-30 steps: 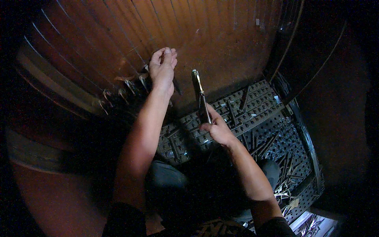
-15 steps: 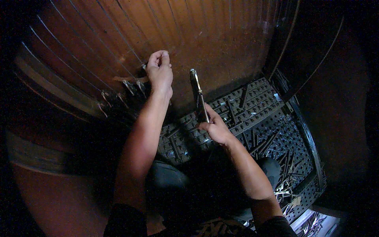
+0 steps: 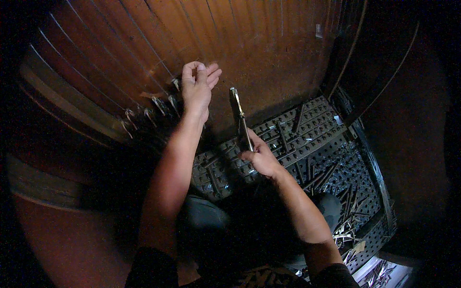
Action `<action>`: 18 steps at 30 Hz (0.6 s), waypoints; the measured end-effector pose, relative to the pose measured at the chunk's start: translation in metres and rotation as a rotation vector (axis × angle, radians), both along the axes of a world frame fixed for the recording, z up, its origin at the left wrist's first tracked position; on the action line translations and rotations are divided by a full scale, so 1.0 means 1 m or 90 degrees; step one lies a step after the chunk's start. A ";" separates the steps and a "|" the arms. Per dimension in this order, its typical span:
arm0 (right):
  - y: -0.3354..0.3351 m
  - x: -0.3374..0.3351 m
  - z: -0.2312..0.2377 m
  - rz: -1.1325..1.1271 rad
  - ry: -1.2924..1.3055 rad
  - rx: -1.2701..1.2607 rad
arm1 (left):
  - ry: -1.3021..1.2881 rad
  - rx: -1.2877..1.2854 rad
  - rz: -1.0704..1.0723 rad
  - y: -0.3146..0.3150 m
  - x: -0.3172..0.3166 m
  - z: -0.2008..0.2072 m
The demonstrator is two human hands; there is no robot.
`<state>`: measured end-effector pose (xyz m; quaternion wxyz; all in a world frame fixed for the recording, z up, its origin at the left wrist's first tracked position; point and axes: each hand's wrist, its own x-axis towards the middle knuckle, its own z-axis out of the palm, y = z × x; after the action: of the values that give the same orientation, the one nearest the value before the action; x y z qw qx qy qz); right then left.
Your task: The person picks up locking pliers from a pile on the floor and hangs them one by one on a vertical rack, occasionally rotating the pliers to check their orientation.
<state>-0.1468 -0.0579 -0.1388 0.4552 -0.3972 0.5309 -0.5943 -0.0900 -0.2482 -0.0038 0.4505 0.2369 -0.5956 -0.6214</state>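
Observation:
My left hand [image 3: 196, 91] is raised in front of the brown wall. Its thumb and index finger meet in a pinch while the other fingers stretch away to the right, slightly blurred. Whatever may be in that pinch is too small to make out. Lower and to the right, my right hand [image 3: 261, 156] is wrapped round the handles of metal pliers [image 3: 238, 108], whose head points up and away. A gap separates the pliers from my left hand. Next to my left wrist, several thin wires [image 3: 156, 51] run down the wall to bent, pale ends [image 3: 157, 104].
A dark perforated metal platform [image 3: 348, 149] lies below, with raised studs along its far part. Loose dark rods [image 3: 321, 176] and shiny metal strips [image 3: 343, 235] are scattered on it. At the lower right stands a pale container [image 3: 403, 276] holding metal pieces. Curved walls surround me.
The outer fingers of my left hand have spread out to the right, with thumb and index finger still together. My right hand and the pliers have shifted slightly left and down.

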 end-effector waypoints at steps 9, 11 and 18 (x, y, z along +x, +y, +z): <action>-0.004 0.003 0.007 -0.001 -0.015 -0.013 | -0.010 -0.078 0.015 -0.004 0.000 -0.008; -0.005 0.001 0.003 -0.001 -0.013 -0.020 | -0.017 -0.091 0.012 -0.002 -0.003 -0.008; -0.005 0.003 0.012 0.015 -0.031 -0.005 | -0.017 -0.088 0.020 -0.006 -0.003 -0.011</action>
<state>-0.1438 -0.0627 -0.1267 0.4730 -0.3906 0.5129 -0.6005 -0.0929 -0.2546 -0.0151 0.4676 0.2229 -0.6390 -0.5686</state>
